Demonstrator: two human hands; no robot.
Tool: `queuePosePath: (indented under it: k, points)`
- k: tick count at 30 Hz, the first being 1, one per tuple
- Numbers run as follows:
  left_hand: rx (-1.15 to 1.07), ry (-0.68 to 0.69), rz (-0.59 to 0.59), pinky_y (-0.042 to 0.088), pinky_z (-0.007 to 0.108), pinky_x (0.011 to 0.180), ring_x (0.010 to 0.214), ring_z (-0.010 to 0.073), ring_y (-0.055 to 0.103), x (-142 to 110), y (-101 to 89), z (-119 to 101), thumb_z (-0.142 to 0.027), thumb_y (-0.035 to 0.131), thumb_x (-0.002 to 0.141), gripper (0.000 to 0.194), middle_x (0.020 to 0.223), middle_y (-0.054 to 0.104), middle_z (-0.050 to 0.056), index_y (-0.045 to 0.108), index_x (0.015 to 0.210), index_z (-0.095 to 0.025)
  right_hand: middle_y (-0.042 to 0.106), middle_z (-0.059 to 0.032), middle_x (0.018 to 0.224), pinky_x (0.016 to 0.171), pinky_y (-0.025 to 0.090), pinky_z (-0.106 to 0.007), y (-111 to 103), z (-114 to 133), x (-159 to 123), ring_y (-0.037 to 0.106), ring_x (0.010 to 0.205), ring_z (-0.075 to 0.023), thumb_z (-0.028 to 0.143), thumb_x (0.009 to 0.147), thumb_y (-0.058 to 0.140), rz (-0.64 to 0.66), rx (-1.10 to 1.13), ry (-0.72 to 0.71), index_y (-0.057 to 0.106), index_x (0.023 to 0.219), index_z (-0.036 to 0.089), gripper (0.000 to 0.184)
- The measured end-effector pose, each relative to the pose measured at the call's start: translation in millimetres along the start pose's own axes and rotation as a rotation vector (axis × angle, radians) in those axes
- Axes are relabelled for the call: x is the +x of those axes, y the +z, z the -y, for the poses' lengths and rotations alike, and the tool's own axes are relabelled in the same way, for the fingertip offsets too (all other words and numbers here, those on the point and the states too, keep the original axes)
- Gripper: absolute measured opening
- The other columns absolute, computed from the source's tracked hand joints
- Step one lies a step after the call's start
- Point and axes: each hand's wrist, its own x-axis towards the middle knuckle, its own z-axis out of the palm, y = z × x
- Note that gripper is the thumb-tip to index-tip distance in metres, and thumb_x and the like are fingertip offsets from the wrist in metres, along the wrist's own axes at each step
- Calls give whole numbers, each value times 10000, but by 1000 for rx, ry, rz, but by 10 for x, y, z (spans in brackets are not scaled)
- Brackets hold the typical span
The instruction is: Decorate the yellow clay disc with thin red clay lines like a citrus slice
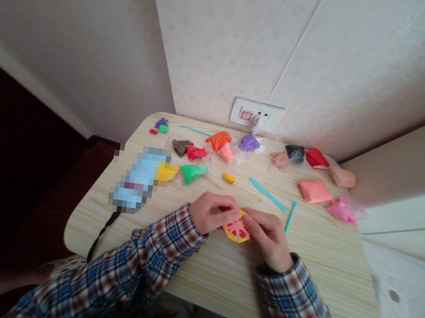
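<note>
The left hand [209, 214] and right hand [274, 243] pinched a yellow-edged disc [238, 231] between them, over the near part of the surface [215, 287]. Probably clay, it looked light, soft and easily dented, best held gently by its rim. Beyond lay a yellow roll [229, 178], then an orange packet [218, 140].

No readable text, brand, number or sign. Pinkish marking on wall socket plate [276, 116], beyond both hands: too small to read. Pale blue item [142, 173], left of left hand [215, 214]: pixelated, nothing legible.
</note>
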Motion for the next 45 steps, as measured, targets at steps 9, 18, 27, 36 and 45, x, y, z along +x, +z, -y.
queuePosePath:
  k: [9,18,27,36,45]
  points:
    - [-118,-44,71,351,174,424,427,57,426,14,-5,64,-484,540,780,401,504,467,-31,478,590,-137,415,12,526,507,307,-254,-9,13,0,383,527,-115,478,882,407,-39,7,-12,461,529,181,465]
    - [-131,-38,36,344,180,446,440,58,414,1,-2,2,-416,516,804,351,517,458,-31,486,597,-134,368,26,525,485,264,-254,-6,23,3,334,509,-103,446,890,405,-43,2,-6,455,558,177,430]
    - [-34,-40,57,319,191,481,476,70,411,-15,-33,-29,-331,476,815,323,502,453,-22,486,561,-132,330,31,521,482,247,-260,-5,24,14,306,503,-100,481,884,400,-13,-8,-8,382,529,190,459]
    - [-17,-23,90,306,195,497,473,63,376,-11,-1,-46,-317,483,810,297,496,429,-37,468,574,-137,322,33,526,484,240,-262,5,-4,7,304,504,-98,466,896,377,-30,-17,-46,355,528,192,460]
    - [-8,23,12,345,197,518,492,70,421,-28,-14,-26,-371,508,816,326,527,462,-29,505,595,-131,365,22,530,503,275,-260,-14,-23,10,346,525,-109,479,875,414,-25,-24,-40,441,545,181,445]
